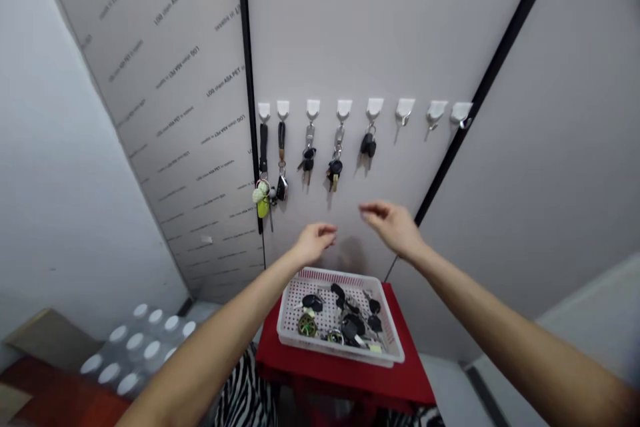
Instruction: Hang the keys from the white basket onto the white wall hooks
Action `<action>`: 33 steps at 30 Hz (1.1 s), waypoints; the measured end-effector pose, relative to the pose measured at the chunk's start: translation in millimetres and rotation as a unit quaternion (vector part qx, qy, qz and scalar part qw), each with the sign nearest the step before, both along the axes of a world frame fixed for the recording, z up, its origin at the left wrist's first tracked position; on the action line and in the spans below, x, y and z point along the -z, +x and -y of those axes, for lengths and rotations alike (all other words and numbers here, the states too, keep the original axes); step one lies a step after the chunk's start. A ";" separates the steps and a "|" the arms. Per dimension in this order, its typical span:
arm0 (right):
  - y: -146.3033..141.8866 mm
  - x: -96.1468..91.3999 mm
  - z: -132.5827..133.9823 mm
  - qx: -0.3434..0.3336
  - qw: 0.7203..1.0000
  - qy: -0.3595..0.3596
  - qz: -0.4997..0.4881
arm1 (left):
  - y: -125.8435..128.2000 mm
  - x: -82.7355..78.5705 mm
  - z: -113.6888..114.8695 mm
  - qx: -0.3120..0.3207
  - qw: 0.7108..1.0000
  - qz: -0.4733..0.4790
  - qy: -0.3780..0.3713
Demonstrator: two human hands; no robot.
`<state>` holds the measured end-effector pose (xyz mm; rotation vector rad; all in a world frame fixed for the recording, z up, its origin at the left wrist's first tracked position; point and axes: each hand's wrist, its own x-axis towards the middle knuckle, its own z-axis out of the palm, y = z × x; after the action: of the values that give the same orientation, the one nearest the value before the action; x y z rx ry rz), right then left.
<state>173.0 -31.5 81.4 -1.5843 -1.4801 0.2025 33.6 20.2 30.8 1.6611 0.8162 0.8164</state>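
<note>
My left hand [317, 243] is above the far left part of a white plastic basket [341, 349], its fingers loosely bent and apart, nothing visible in it. Higher and to the right, my right hand [394, 225] reaches toward the wall with fingers apart and no object showing between them. Several sets of keys lie in the basket, among them black car keys [353, 325] and a round green-and-gold piece [307, 325]. Above my hands, key sets hang from white wall hooks; the nearest are the black keys [369, 145] and a bunch with a metal clip [335, 170].
The basket stands on a red stool [345, 373] against the wall. Three hooks at the right, such as one white hook [405, 109], hold nothing. White-capped bottles [135, 341] stand low on the left. Black strips [246, 47] run along the wall panels.
</note>
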 end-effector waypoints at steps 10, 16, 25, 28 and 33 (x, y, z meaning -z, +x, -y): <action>-8.3 139.2 62.5 -0.150 0.930 -0.264 0.209 | -27.4 114.2 37.1 0.039 0.979 -0.182 0.088; -11.7 146.9 64.6 -0.119 0.938 -0.255 0.204 | -26.3 112.5 50.5 0.074 0.950 -0.250 0.173; -21.1 148.6 59.9 -0.131 0.954 -0.233 -0.137 | -28.3 111.3 51.1 0.121 0.953 -0.228 0.158; -27.0 138.8 58.1 -0.147 0.921 -0.229 -0.280 | -29.1 108.8 51.7 0.117 0.961 -0.202 0.150; -31.6 124.9 54.4 -0.143 0.901 -0.206 -0.353 | -30.5 104.9 51.4 0.087 0.984 -0.120 0.095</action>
<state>141.4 -85.9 -43.5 -1.3667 -1.1054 1.1975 3.2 -31.2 -74.2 1.9982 0.7622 0.5936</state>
